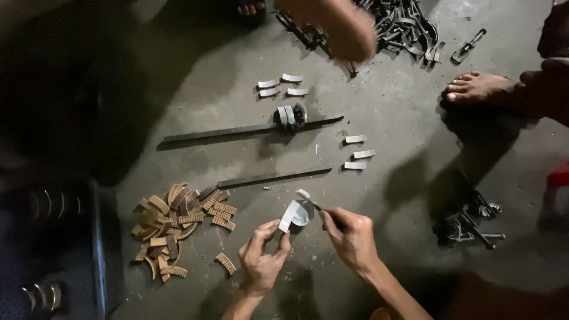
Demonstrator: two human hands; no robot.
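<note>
Grey concrete floor (391,106), dusty. Brown curved pads (178,228) heaped at left. Two dark bars (249,129) laid across middle. White curved strips (281,85) set in small groups. Metal parts (406,26) piled at top, clamps (465,222) at right.

Dim overall, with light falling only on the middle of the floor (385,112) just beyond the hands. Left of the hands the picture sinks into near black. Soft shadows spread to their right and under them. A forearm (338,26) far above is motion-blurred. Edges darken.
</note>
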